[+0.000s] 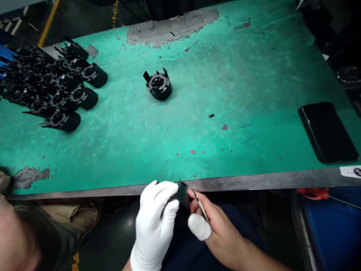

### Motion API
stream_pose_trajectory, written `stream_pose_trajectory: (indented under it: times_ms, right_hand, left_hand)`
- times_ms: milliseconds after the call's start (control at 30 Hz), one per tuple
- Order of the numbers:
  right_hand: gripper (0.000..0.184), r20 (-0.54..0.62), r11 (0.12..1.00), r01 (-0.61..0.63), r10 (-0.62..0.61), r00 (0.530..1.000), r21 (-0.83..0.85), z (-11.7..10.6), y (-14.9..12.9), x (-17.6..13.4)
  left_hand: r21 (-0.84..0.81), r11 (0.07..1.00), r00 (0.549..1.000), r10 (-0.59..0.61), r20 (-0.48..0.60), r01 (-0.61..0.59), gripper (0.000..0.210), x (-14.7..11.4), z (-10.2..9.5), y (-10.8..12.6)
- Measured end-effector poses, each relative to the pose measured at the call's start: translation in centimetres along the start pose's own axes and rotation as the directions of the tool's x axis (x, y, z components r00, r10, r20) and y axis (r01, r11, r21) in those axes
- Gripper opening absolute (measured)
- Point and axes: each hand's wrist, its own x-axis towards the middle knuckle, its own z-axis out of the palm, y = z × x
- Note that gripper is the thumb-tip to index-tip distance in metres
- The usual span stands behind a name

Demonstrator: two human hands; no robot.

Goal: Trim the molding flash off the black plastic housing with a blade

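My left hand (pixel 155 222), in a white glove, grips a black cylindrical part (pixel 183 195) just below the table's front edge. Beside it my right hand (pixel 216 226), bare but for a white cover on the thumb, is closed on a slim pointed metal tool that looks like tweezers (pixel 202 209). The tool's tip is close to the right side of the black part; whether they touch I cannot tell. Farther back on the table stands a similar black round housing (pixel 159 87) with upright tabs. A tiny black piece (pixel 211 115) lies to its right.
Several more black housings (pixel 67 121) stand grouped at the left of the green table (pixel 126 150), whose surface is worn. A black phone (pixel 328 131) lies at the right. Another person (pixel 17 233) is at the lower left. An orange-handled tool (pixel 313 193) rests on a blue surface.
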Motion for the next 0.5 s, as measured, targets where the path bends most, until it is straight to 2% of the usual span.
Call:
stream_pose_trajectory:
  times_ms: [100,167,233,333,433,500]
  right_hand:
    - [0.046,-0.103,1.000,-0.018,0.020,0.995,0.016,-0.5,1.3,-1.4]
    - [0.049,-0.165,0.998,-0.043,0.052,0.985,0.055,-0.7,2.1,-1.8]
    - [0.049,-0.177,0.995,-0.066,0.077,0.981,0.069,-0.9,2.5,-1.7]
    - [0.045,-0.090,0.996,-0.069,0.074,0.993,0.057,-1.3,2.4,-0.8]
    - [0.041,0.002,0.997,-0.011,0.011,1.000,0.079,-1.6,1.8,0.7]
    - [0.039,0.023,0.996,0.009,-0.011,1.000,0.086,-1.6,1.5,1.5]
  left_hand:
    - [-0.026,0.998,0.998,0.057,0.009,-0.057,0.031,-0.3,0.8,-0.1]
    - [-0.028,0.999,0.999,0.023,-0.038,-0.024,0.030,-0.4,1.2,-0.3]
    - [-0.031,0.999,0.995,-0.031,-0.094,0.028,0.031,-0.5,1.4,-0.6]
    - [-0.043,0.998,0.991,-0.059,-0.121,0.054,0.031,-0.6,1.6,-1.1]
    - [-0.043,0.999,0.993,-0.034,-0.111,0.030,0.030,-0.6,1.7,-1.4]
    - [-0.043,0.999,0.995,-0.016,-0.098,0.011,0.031,-0.6,1.8,-1.6]
